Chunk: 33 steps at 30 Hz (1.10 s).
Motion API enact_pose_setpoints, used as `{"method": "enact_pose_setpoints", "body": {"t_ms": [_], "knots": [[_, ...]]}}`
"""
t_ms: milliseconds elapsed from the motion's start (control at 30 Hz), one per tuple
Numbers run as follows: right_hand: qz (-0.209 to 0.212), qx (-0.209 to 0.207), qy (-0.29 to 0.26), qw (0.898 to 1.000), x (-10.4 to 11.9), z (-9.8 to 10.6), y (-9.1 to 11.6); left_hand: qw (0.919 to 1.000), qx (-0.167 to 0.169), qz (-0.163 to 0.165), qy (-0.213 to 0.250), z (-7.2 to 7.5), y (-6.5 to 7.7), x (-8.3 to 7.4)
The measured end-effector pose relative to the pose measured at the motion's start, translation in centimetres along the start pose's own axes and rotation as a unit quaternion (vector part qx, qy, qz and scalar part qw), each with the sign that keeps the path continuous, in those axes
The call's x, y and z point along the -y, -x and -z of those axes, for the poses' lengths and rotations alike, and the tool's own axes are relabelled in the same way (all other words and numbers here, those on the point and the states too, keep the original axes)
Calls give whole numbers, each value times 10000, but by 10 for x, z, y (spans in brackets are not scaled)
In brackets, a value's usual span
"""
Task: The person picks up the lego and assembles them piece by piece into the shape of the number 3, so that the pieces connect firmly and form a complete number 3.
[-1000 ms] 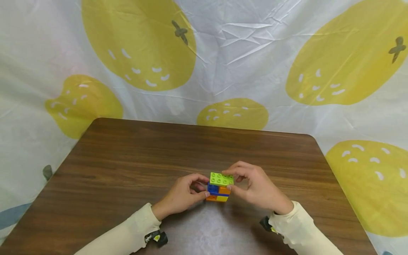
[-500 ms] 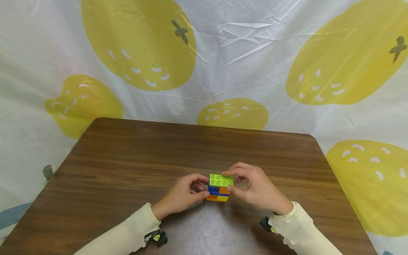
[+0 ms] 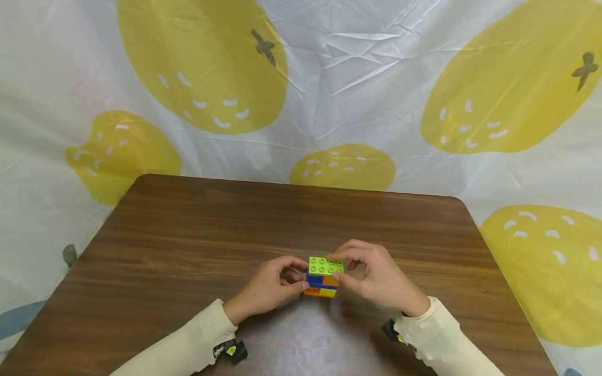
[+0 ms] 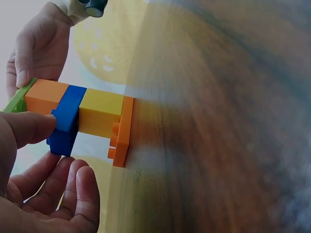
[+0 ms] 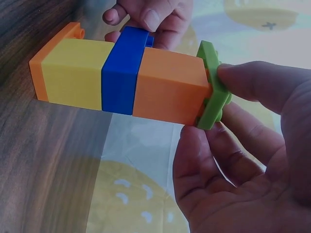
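A small stack of toy building bricks stands on the table between both hands. From the bottom it has a thin orange base brick [image 4: 125,138], a yellow brick [image 5: 75,73], a thin blue brick [image 5: 124,73], an orange brick [image 5: 170,87] and a thin lime-green brick [image 3: 325,266] with studs facing up. My left hand [image 3: 270,284] pinches the blue brick between thumb and fingers. At the top, my right hand [image 3: 378,274] pinches the green brick by its right part. In the right wrist view the green brick looks slightly tilted against the orange brick, overhanging the blue one.
The brown wooden table [image 3: 211,224] extends behind and around the stack. A white curtain [image 3: 329,94] with large yellow fruit prints hangs at its far edge. Dark wrist cameras [image 3: 230,351] sit on both sleeves.
The green brick has come down slightly with the right hand, covering more of the blue brick's studs in the head view. The left hand keeps its place.
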State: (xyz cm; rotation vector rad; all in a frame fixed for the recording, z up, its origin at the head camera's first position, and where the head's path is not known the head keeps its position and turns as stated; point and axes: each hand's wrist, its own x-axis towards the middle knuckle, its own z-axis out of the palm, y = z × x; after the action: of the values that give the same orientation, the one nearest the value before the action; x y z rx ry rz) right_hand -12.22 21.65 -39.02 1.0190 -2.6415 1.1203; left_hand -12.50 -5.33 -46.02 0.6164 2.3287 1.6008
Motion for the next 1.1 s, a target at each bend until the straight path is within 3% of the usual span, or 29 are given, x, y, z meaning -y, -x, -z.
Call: {"method": "enact_pose_setpoints", "body": {"t_ms": [433, 1100], "knots": [[-110, -11, 1, 9999, 3, 1, -3, 10000, 0, -23, 7, 0, -2, -3], [81, 353, 56, 9993, 6, 4, -11, 10000, -47, -85, 3, 0, -2, 0]]}}
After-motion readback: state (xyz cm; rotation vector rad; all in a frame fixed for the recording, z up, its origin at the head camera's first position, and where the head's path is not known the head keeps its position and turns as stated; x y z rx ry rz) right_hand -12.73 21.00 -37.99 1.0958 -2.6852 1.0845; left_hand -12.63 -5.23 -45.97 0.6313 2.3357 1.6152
